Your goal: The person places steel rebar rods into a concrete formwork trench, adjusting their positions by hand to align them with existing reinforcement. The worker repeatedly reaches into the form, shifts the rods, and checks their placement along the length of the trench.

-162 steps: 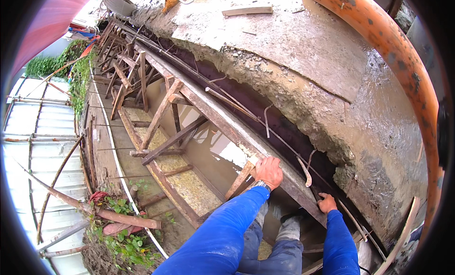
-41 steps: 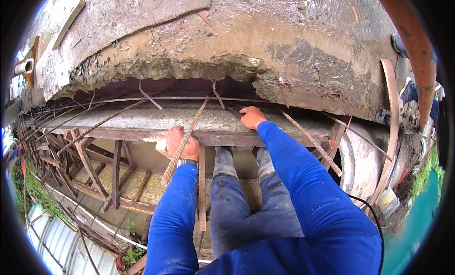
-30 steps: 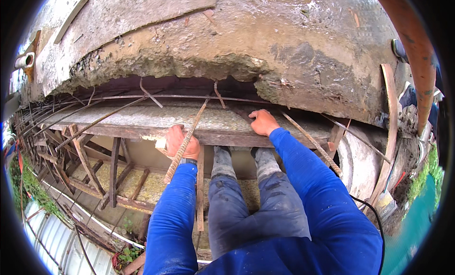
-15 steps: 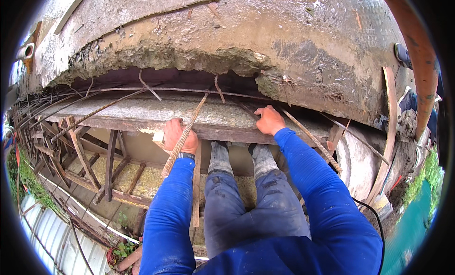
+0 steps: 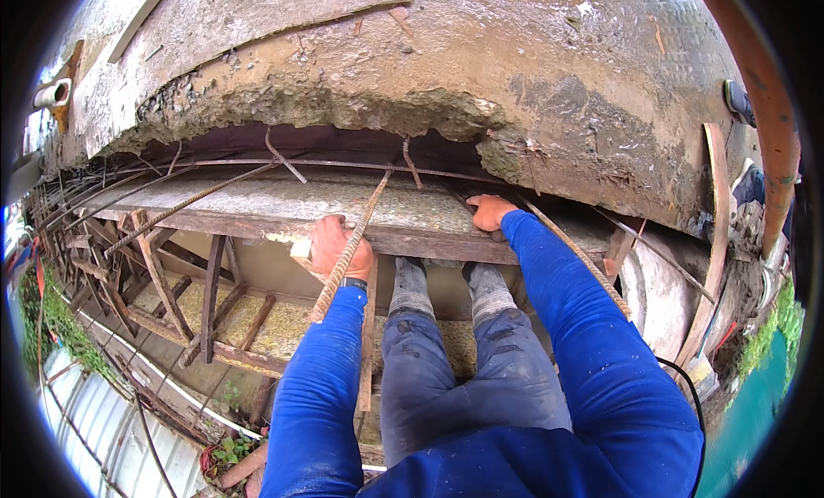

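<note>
sleeves point(image 5: 592, 344) bright blue | trousers point(image 5: 455, 378) grey, speckled | rebar point(image 5: 343, 258) rusty brown, ribbed | concrete slab point(image 5: 481, 60) grey-brown, mottled

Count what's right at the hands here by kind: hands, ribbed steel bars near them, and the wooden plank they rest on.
Hands: 2, left hand closed around a bar, right hand resting on the plank.
Ribbed rebars by the hands: 2, rebar in the left hand, rebar beside the right arm.
Wooden plank: 1.
Total: 5.
</note>
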A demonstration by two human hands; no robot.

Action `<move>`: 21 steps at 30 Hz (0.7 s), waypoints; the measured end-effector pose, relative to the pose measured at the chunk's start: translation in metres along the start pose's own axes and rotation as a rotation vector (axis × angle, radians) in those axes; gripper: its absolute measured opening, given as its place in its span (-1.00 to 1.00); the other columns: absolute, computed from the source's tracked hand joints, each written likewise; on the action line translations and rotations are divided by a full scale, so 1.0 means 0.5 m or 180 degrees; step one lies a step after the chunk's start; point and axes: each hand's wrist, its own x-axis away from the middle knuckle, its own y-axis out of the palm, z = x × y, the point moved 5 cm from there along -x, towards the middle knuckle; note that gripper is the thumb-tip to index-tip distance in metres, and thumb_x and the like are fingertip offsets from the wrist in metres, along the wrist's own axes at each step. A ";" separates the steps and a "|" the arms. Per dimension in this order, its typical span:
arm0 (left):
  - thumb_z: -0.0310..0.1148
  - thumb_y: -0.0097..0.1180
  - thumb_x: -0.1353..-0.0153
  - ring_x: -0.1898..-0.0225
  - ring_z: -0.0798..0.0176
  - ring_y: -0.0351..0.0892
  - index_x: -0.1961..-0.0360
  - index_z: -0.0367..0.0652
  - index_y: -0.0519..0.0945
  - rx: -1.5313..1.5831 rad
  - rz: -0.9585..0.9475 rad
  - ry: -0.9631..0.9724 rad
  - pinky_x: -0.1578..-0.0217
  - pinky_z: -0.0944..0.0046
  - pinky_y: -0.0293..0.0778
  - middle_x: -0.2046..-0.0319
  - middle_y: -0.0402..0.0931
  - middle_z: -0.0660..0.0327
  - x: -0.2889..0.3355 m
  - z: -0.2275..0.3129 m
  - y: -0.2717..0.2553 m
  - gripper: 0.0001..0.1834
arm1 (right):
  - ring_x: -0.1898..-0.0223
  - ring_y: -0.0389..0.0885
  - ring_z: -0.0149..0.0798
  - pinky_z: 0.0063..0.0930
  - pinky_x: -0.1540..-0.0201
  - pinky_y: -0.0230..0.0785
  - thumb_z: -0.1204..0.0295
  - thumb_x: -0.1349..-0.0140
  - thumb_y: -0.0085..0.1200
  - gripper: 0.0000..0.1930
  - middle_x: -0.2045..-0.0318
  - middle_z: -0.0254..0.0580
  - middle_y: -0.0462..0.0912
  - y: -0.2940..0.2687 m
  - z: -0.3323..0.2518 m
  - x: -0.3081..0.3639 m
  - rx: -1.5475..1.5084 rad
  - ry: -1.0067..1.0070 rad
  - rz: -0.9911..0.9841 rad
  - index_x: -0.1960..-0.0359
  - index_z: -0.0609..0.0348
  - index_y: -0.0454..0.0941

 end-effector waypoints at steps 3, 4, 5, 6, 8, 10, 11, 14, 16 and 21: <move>-0.42 0.12 -0.10 0.09 -0.15 0.61 0.18 -0.09 0.62 -0.0058 0.0030 -0.0030 0.08 -0.12 0.52 0.17 0.62 0.10 -0.003 -0.008 0.001 -0.77 | -0.45 0.51 0.17 -0.10 -0.51 0.37 0.40 -0.19 0.10 -0.30 -0.43 0.09 0.56 -0.014 -0.003 0.026 -0.0732 0.0206 0.0178 -0.47 -0.06 0.55; -0.42 0.12 -0.10 0.09 -0.15 0.62 0.18 -0.09 0.62 -0.0075 0.0025 -0.0028 0.08 -0.12 0.53 0.17 0.62 0.10 -0.001 -0.011 -0.001 -0.77 | -0.44 0.52 0.18 -0.09 -0.51 0.37 0.40 -0.19 0.10 -0.32 -0.42 0.10 0.58 -0.013 -0.005 0.027 -0.0778 0.0151 0.0339 -0.45 -0.05 0.58; -0.42 0.12 -0.10 0.09 -0.15 0.62 0.18 -0.09 0.62 -0.0065 0.0013 -0.0007 0.09 -0.12 0.53 0.18 0.63 0.10 0.000 -0.008 -0.002 -0.78 | -0.43 0.53 0.19 -0.09 -0.51 0.37 0.41 -0.19 0.09 -0.34 -0.40 0.11 0.59 -0.011 0.001 0.029 -0.0835 0.0122 0.0520 -0.42 -0.03 0.60; -0.43 0.12 -0.10 0.09 -0.15 0.62 0.18 -0.09 0.62 -0.0056 0.0000 0.0017 0.09 -0.12 0.53 0.18 0.63 0.11 -0.001 -0.004 -0.002 -0.78 | -0.42 0.54 0.19 -0.08 -0.51 0.36 0.41 -0.19 0.09 -0.35 -0.38 0.12 0.61 -0.012 0.009 0.031 -0.0893 0.0092 0.0701 -0.40 -0.02 0.63; -0.42 0.13 -0.10 0.08 -0.14 0.62 0.18 -0.08 0.62 -0.0049 0.0031 0.0017 0.09 -0.12 0.53 0.19 0.63 0.12 -0.005 0.002 -0.001 -0.78 | -0.42 0.54 0.20 -0.09 -0.51 0.36 0.41 -0.19 0.10 -0.37 -0.37 0.13 0.62 -0.015 0.017 0.031 -0.0780 0.0027 0.0895 -0.38 -0.02 0.65; -0.42 0.13 -0.10 0.08 -0.14 0.62 0.18 -0.08 0.62 -0.0033 0.0039 0.0030 0.10 -0.11 0.53 0.19 0.63 0.12 -0.007 0.007 0.001 -0.77 | -0.39 0.57 0.19 -0.10 -0.49 0.39 0.41 -0.19 0.10 -0.40 -0.32 0.15 0.66 -0.013 0.026 0.044 -0.0712 -0.0053 0.0991 -0.34 0.03 0.68; -0.42 0.13 -0.10 0.08 -0.14 0.62 0.17 -0.08 0.62 -0.0040 0.0043 0.0030 0.10 -0.11 0.53 0.20 0.63 0.11 -0.006 0.002 -0.003 -0.77 | -0.38 0.58 0.19 -0.10 -0.49 0.39 0.41 -0.19 0.10 -0.40 -0.31 0.15 0.66 -0.021 0.019 0.058 -0.0598 -0.0056 0.0833 -0.34 0.05 0.67; -0.43 0.14 -0.10 0.08 -0.14 0.62 0.15 -0.08 0.62 -0.0124 0.0021 0.0021 0.09 -0.11 0.53 0.20 0.62 0.10 0.004 -0.012 -0.005 -0.75 | -0.34 0.63 0.20 -0.07 -0.43 0.46 0.41 -0.23 0.09 -0.45 -0.28 0.19 0.68 -0.050 0.009 0.094 -0.0301 -0.0009 0.0499 -0.29 0.18 0.69; -0.43 0.15 -0.11 0.09 -0.16 0.62 0.13 -0.09 0.62 -0.0115 0.0066 0.0101 0.09 -0.12 0.53 0.20 0.62 0.08 -0.001 0.006 -0.004 -0.74 | -0.34 0.63 0.20 -0.06 -0.41 0.49 0.41 -0.25 0.09 -0.50 -0.27 0.20 0.68 -0.025 0.022 0.077 -0.0038 0.0191 0.0572 -0.24 0.21 0.71; -0.43 0.15 -0.12 0.10 -0.17 0.62 0.15 -0.10 0.61 -0.0085 -0.0017 0.0053 0.09 -0.14 0.53 0.20 0.62 0.08 0.000 0.002 -0.006 -0.77 | -0.32 0.65 0.22 -0.03 -0.38 0.52 0.38 -0.27 0.10 -0.55 -0.22 0.23 0.71 -0.034 -0.006 0.061 -0.0435 0.0482 0.0605 -0.17 0.21 0.74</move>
